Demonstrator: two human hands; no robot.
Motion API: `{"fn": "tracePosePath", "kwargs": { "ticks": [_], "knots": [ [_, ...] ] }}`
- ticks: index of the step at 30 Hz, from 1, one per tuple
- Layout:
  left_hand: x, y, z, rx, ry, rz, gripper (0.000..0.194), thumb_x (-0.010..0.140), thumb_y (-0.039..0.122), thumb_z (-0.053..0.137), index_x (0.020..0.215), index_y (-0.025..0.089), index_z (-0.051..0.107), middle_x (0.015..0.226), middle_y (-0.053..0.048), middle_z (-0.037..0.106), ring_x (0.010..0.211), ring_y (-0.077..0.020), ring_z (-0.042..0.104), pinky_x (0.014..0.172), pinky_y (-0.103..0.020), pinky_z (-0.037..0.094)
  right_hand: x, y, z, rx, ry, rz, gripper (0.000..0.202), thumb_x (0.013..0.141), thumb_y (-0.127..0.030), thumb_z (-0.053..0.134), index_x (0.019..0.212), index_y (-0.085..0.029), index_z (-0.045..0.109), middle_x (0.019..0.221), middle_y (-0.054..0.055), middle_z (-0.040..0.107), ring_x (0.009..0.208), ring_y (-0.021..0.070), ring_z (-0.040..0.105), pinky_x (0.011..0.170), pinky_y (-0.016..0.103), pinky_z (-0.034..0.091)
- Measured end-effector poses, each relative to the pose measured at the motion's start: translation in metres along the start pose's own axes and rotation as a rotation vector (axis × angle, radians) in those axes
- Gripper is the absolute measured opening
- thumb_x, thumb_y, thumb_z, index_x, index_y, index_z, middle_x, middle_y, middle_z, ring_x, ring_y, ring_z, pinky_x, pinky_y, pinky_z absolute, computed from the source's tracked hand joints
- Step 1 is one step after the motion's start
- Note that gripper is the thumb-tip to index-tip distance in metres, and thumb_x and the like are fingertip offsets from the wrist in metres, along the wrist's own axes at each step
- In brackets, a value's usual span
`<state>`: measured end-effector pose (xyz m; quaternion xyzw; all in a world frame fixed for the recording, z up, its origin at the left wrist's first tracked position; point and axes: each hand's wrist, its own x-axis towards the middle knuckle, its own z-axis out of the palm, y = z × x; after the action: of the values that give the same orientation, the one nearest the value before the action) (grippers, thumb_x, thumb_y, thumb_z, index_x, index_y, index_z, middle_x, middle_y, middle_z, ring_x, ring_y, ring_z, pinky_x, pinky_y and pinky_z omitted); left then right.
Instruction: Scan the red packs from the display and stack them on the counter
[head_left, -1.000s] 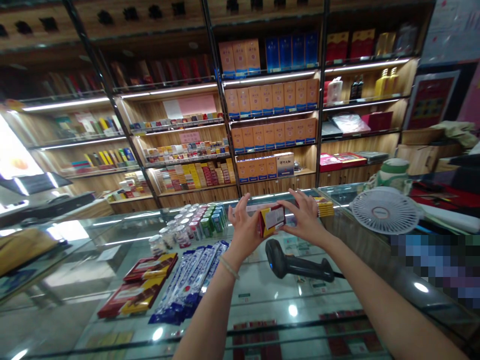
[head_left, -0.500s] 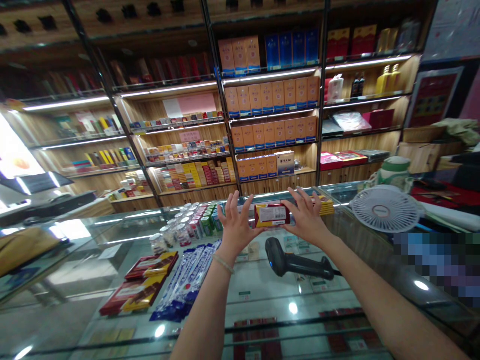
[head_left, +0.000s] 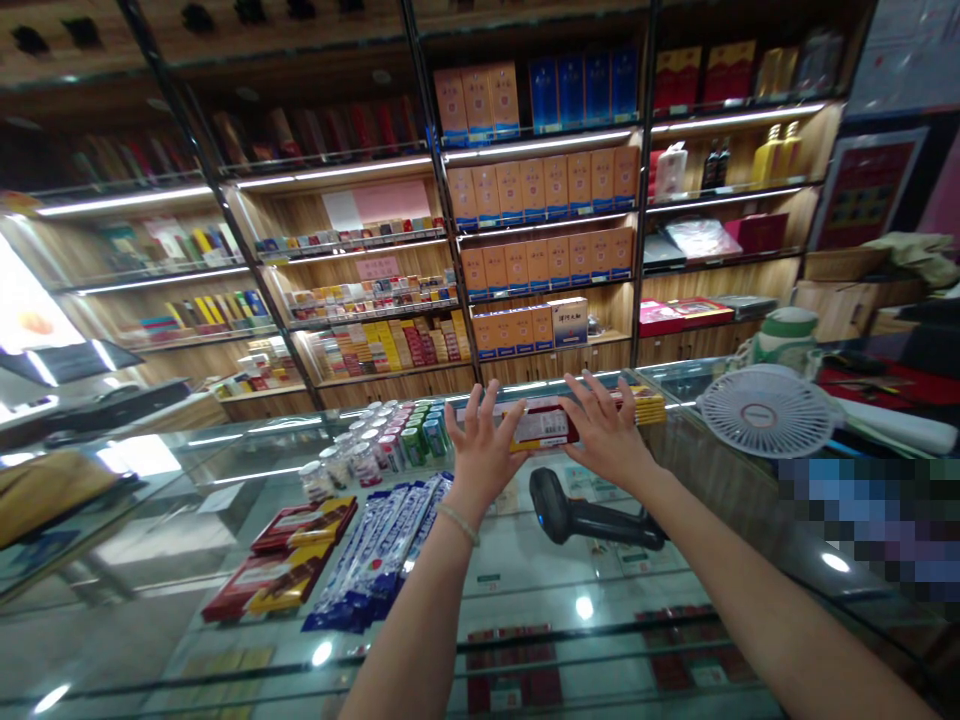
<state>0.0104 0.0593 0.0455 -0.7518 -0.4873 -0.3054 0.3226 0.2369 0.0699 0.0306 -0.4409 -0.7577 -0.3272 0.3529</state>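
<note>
A small red-and-yellow packet [head_left: 544, 425], its pale barcode label facing me, sits between my two hands over the far side of the glass counter. My left hand [head_left: 484, 450] has its thumb and forefinger at the packet's left end, the other fingers raised apart. At the right end, my right hand [head_left: 606, 435] grips in the same way, partly covering it. Just below lies a black barcode scanner [head_left: 566, 510], pointing left. Beyond my right hand are stacked yellow packs [head_left: 649, 405].
Flat red-and-yellow chocolate packs [head_left: 281, 565] and blue-and-white sachets [head_left: 382, 550] lie on the glass counter at left. Small jars and tubs [head_left: 367, 460] stand behind them. A white fan [head_left: 765, 410] and a green-and-white jug [head_left: 784, 338] are at right. Stocked shelves [head_left: 547, 230] line the back wall.
My hands have moved slightly closer together around the packet, and the right hand covers more of its right end. The view has shifted a little.
</note>
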Motion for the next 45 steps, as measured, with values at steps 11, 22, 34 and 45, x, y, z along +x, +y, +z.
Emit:
{"fn": "tracePosePath", "kwargs": {
  "ticks": [11,22,34,45],
  "knots": [
    [0.000,-0.007,-0.001,-0.037,-0.005,-0.036,0.074,0.069,0.053,0.087,0.137,0.038,0.062,0.168,-0.015,0.033,0.155,-0.0405,0.027,0.122,-0.070,0.003,0.010,-0.002,-0.010,-0.029,-0.108,-0.031,0.064,0.084,-0.039,0.073,0.142,-0.018,0.056,0.164,0.016,0.038,0.152,0.0371,0.027,0.124,0.066,0.004],
    [0.000,-0.006,0.000,-0.092,-0.002,-0.085,0.070,0.070,0.051,0.087,0.135,0.039,0.064,0.169,-0.014,0.031,0.155,-0.0401,0.026,0.122,-0.069,0.002,0.004,-0.006,-0.033,-0.027,-0.320,0.048,0.068,0.096,-0.056,0.057,0.153,-0.022,0.047,0.169,0.016,0.028,0.155,0.0373,0.022,0.123,0.065,0.011],
    [-0.001,-0.007,0.001,-0.111,-0.025,-0.126,0.071,0.069,0.043,0.090,0.135,0.039,0.064,0.168,-0.013,0.032,0.154,-0.0409,0.027,0.122,-0.069,0.001,-0.050,-0.017,-0.060,0.165,-0.536,-0.023,0.093,0.080,-0.075,0.067,0.157,-0.029,0.042,0.172,0.018,0.017,0.158,0.0422,0.010,0.121,0.070,0.007],
    [-0.002,-0.007,0.004,-0.118,-0.024,-0.123,0.072,0.068,0.044,0.090,0.135,0.039,0.064,0.168,-0.014,0.032,0.154,-0.0410,0.027,0.122,-0.069,0.003,-0.069,-0.044,-0.054,0.215,-0.518,0.081,0.061,0.080,-0.060,0.075,0.129,-0.023,0.066,0.169,0.018,0.027,0.158,0.0387,0.013,0.123,0.069,0.005]
  ]
}}
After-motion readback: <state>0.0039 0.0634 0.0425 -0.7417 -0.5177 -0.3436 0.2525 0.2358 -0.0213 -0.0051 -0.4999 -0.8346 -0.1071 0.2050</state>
